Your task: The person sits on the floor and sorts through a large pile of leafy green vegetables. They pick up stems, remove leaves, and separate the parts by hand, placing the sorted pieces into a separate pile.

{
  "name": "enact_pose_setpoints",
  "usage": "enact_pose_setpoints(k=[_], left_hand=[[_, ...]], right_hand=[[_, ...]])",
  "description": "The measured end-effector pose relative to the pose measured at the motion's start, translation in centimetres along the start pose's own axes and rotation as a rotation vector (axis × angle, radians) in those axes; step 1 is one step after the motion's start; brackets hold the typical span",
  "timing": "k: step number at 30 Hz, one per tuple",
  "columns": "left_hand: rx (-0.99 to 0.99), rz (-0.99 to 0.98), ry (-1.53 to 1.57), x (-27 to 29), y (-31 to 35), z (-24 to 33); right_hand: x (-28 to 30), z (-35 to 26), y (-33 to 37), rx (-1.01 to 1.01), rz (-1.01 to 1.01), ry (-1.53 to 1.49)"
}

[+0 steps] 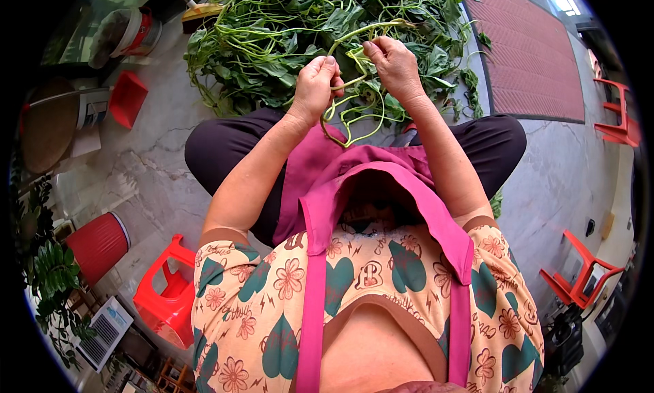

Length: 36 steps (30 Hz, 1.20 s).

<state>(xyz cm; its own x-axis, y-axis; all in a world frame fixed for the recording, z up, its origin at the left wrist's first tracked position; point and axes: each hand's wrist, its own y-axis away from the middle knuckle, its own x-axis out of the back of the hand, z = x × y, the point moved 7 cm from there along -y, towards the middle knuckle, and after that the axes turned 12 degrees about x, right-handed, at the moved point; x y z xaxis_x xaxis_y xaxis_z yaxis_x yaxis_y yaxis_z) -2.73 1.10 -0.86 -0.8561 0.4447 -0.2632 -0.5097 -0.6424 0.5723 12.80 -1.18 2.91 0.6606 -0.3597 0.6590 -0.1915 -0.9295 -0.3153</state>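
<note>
A long green leafy vine (355, 80) loops between my two hands, its bare stem curving above them and its lower loops hanging over my lap. My left hand (316, 88) is closed with the thin stem pinched in its fingers. Slightly higher and to the right, my right hand (395, 67) pinches another stretch of the same vine between thumb and fingers. Just beyond both hands spreads a big heap of leafy green vines (272, 49) on the floor. Across my lap lies a magenta apron (313, 165).
A red mat (528, 52) lies right of the heap. To the left are a red dustpan (128, 99), a broom (202, 13) and a bucket (139, 32). Red plastic stools stand at lower left (167, 294) and right (579, 274). Marble floor (160, 154) surrounds me.
</note>
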Motion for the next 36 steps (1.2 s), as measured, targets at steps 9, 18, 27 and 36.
enact_pose_setpoints(k=[9, 18, 27, 36], left_hand=[[0.086, -0.057, -0.094, -0.7, 0.3, -0.8], [0.232, -0.226, 0.143, -1.6, 1.7, 0.2], [0.253, -0.207, 0.174, -0.2, 1.1, -0.3], [0.145, -0.074, 0.153, 0.4, 1.2, 1.4]], right_hand=[[8.8, 14.3, 1.5, -0.331, -0.120, 0.764], [6.5, 12.9, 1.7, -0.370, 0.258, -0.628], [4.9, 4.1, -0.1, -0.015, -0.021, -0.157], [16.4, 9.8, 0.3, -0.218, 0.269, 0.250]])
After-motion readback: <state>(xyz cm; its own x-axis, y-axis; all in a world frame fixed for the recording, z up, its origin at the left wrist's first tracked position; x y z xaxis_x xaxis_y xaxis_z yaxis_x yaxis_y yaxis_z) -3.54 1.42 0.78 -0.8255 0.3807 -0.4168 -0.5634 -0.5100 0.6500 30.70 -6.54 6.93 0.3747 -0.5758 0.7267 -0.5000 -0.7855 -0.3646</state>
